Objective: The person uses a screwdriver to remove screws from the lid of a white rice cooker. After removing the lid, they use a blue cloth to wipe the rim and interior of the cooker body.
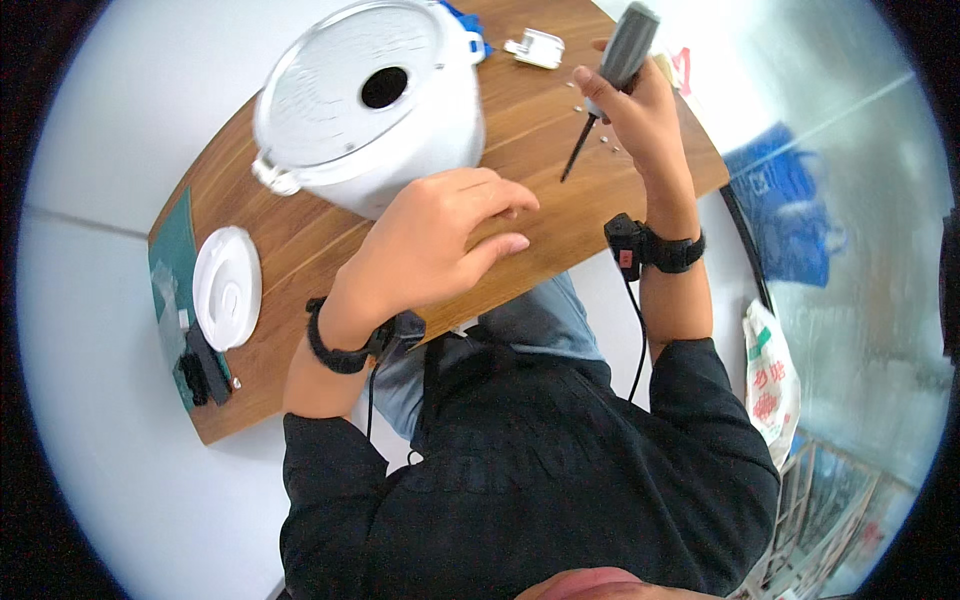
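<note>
My right hand (pixel 637 97) grips the grey handle (pixel 628 49) of a screwdriver, whose dark shaft (pixel 577 150) slants down over the wooden table (pixel 525 127). The tip appears to touch nothing. In front of me is a white, drum-shaped appliance body (pixel 427 142), probably a rice cooker. A dark round hole (pixel 384 88) opens in its metal face plate (pixel 322 97). My left hand (pixel 442 232) is held near the appliance's lower side, thumb and fingers apart, with nothing in it. Several small screws or similar bits (pixel 604 139) lie beside the screwdriver.
A round white plastic cover (pixel 227 289) lies at the left, beside a green mat (pixel 172 232) with black items (pixel 202 367). A small white plastic part (pixel 538 49) is near the far edge. Blue material (pixel 476 26) shows behind the appliance. Cables hang from both wrist straps.
</note>
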The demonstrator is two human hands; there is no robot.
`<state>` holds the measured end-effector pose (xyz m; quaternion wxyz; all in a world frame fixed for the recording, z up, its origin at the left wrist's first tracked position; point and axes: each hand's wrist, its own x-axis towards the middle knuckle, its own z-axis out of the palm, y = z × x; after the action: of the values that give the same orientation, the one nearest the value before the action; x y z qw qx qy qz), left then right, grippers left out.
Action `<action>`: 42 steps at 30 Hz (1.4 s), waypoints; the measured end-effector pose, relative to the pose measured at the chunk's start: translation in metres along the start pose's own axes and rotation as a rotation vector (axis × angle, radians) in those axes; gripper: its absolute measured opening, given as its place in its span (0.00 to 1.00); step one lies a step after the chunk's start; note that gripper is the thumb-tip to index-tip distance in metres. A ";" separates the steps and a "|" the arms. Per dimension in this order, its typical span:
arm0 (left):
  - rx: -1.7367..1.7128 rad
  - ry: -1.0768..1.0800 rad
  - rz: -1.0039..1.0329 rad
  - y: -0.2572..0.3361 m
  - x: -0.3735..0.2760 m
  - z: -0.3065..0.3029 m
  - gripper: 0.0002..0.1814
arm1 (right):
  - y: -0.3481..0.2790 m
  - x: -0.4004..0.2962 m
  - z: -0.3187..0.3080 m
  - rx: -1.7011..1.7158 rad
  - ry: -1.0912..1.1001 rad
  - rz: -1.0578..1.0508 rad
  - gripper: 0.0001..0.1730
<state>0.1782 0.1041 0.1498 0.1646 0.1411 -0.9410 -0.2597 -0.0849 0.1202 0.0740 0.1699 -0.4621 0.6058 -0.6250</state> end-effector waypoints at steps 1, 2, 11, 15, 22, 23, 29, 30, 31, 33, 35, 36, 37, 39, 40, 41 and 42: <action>0.005 0.058 -0.009 0.005 -0.012 -0.009 0.13 | -0.003 0.005 0.009 -0.069 -0.049 -0.021 0.27; 0.010 0.115 -0.019 0.009 -0.023 -0.018 0.13 | -0.009 0.009 0.017 -0.116 -0.109 0.007 0.28; 0.311 0.718 -0.087 -0.016 -0.074 -0.061 0.13 | 0.036 0.064 0.089 -0.530 -0.502 0.125 0.29; 0.416 0.756 -0.088 -0.025 -0.070 -0.063 0.14 | 0.062 0.081 0.105 -0.576 -0.605 0.177 0.32; 0.482 0.783 -0.045 -0.050 -0.065 -0.056 0.11 | 0.082 0.088 0.125 -0.650 -0.610 0.029 0.32; 0.475 0.788 -0.050 -0.051 -0.066 -0.055 0.11 | 0.079 0.084 0.126 -0.621 -0.608 0.005 0.32; 0.481 0.796 -0.067 -0.055 -0.064 -0.060 0.10 | 0.077 0.087 0.124 -0.624 -0.610 0.018 0.31; 0.499 0.810 -0.084 -0.056 -0.066 -0.062 0.11 | 0.073 0.085 0.125 -0.623 -0.613 0.012 0.30; 0.516 0.823 -0.100 -0.059 -0.068 -0.063 0.11 | 0.068 0.085 0.123 -0.651 -0.636 0.066 0.29; 0.473 0.798 -0.179 -0.065 -0.073 -0.068 0.17 | 0.056 0.087 0.118 -0.703 -0.679 0.173 0.28; 0.415 0.774 -0.215 -0.068 -0.073 -0.073 0.20 | 0.055 0.089 0.105 -0.660 -0.526 0.017 0.26; 0.388 0.752 -0.222 -0.071 -0.075 -0.076 0.21 | 0.045 0.084 0.098 -0.650 -0.433 -0.051 0.25; 0.357 0.731 -0.227 -0.076 -0.075 -0.078 0.22 | 0.033 0.078 0.089 -0.641 -0.338 -0.117 0.26; 0.352 0.714 -0.249 -0.079 -0.075 -0.079 0.23 | 0.000 0.068 0.074 -0.347 -0.298 -0.077 0.28; 0.370 0.721 -0.254 -0.079 -0.073 -0.079 0.23 | -0.014 0.062 0.065 -0.205 -0.272 -0.055 0.30; 0.391 0.727 -0.262 -0.078 -0.073 -0.079 0.23 | -0.021 0.056 0.062 -0.125 -0.300 -0.144 0.32; 0.312 0.710 -0.273 -0.078 -0.072 -0.080 0.24 | -0.027 0.051 0.057 -0.044 -0.324 -0.233 0.34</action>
<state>0.2884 0.0296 0.1560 0.4199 0.3686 -0.8265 -0.0686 -0.0565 0.0522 0.1084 0.1816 -0.6272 0.5266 -0.5444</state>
